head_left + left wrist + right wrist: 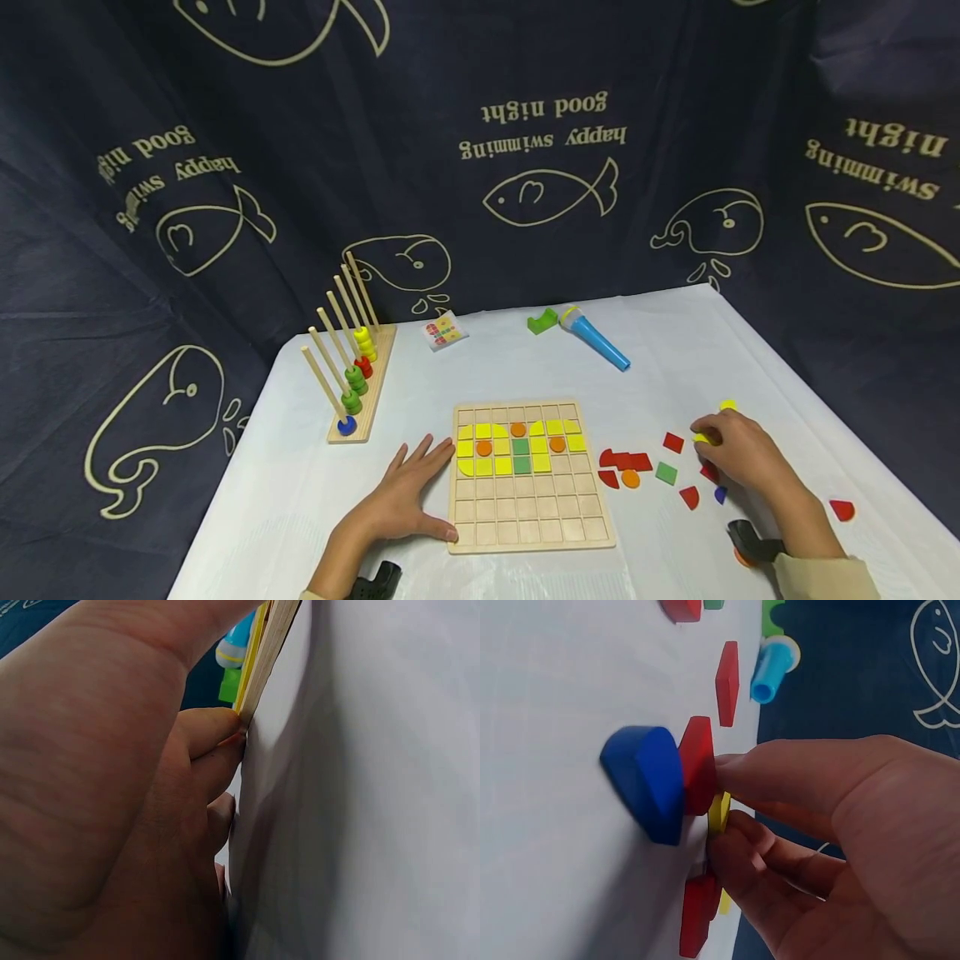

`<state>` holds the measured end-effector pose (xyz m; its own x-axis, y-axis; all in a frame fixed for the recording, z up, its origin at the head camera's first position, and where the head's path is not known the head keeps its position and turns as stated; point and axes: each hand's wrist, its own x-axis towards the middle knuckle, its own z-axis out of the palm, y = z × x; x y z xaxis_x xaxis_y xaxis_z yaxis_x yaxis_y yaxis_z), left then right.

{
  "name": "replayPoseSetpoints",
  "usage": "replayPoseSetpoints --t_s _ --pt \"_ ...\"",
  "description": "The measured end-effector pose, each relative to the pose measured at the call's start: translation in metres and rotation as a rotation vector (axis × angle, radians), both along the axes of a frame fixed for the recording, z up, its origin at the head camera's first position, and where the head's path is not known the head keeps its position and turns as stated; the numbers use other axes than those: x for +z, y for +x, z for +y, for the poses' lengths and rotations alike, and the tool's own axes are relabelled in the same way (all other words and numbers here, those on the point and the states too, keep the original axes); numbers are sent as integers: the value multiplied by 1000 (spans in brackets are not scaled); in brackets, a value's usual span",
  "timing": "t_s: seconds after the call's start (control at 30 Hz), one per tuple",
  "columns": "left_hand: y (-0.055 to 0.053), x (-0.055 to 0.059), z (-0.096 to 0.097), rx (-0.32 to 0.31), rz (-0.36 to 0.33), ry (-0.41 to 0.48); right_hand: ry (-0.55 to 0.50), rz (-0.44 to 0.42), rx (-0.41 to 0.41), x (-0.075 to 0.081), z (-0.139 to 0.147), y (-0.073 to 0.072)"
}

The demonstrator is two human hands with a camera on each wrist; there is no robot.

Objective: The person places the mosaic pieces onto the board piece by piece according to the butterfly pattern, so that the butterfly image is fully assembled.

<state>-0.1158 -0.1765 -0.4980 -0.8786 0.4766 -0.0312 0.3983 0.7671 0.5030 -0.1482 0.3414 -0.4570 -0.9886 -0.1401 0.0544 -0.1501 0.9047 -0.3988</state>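
A wooden grid board point(531, 532) lies on the table, its upper rows filled with yellow tiles, orange discs and two green squares. Spread along the board's left side, my left hand point(401, 500) has its thumb on the lower left corner and a fingertip at the left edge. In the left wrist view, fingers point(214, 733) meet the board's wooden edge. My right hand point(738, 446) is among the loose pieces right of the board, pinching a yellow tile point(719, 813) between thumb and fingers. A red piece point(698, 766) and a blue piece point(649, 780) lie close by.
Loose red pieces point(630, 461), an orange disc point(631, 479) and a green square point(666, 472) lie right of the board. A peg rack with coloured beads point(367, 417) stands at the left. A pattern card point(445, 331), a green block point(542, 322) and a blue toy microphone point(600, 340) lie at the back.
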Motion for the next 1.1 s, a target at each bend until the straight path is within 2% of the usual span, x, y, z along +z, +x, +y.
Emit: replayPoseSetpoints --t_s 0.3,0.5,0.67,0.9,1.1 --pt "1 0 1 -7 7 8 -20 -37 -29 3 -1 1" --pt "1 1 1 -8 10 23 -65 -19 -3 5 -15 1" --pt "1 1 1 -11 11 28 -111 13 41 10 -37 1" --pt "2 1 1 -13 15 23 -83 28 136 11 -78 -1" --pt "1 2 2 1 4 10 -64 -12 220 7 -117 -1"
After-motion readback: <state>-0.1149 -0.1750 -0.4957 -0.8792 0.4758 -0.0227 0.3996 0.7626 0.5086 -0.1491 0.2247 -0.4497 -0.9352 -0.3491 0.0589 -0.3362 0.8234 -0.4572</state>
